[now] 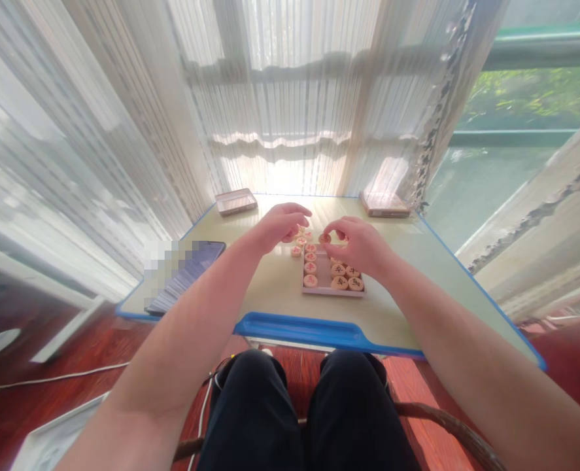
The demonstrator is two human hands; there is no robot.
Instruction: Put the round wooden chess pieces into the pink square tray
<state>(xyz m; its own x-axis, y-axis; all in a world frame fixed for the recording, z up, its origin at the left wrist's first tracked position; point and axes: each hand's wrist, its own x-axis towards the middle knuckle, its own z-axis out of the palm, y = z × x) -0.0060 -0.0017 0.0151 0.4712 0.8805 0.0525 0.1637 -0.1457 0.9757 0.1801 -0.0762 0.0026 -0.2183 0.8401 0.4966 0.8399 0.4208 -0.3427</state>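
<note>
Round wooden Chinese chess pieces with red or black characters are in view. My right hand (357,243) pinches one Chinese chess piece (325,239) between thumb and fingers, just beyond the box's far edge. Below it sits a shallow box (333,292), with red-marked pieces (310,269) in a column on the left and black-marked pieces (339,282) on the right; a bare strip lies between them. My left hand (284,226) hovers with fingers apart over loose red-marked pieces (296,251) left of the box. Its fingers partly hide some pieces, and the right hand covers part of the box.
A pale table (265,291) with a blue rim carries everything. At its back left lies a shallow clear-topped box (236,201), and another flat box (384,204) sits at the back right. A dark phone-like device (191,275) rests on the left. Sheer curtains (290,98) hang behind.
</note>
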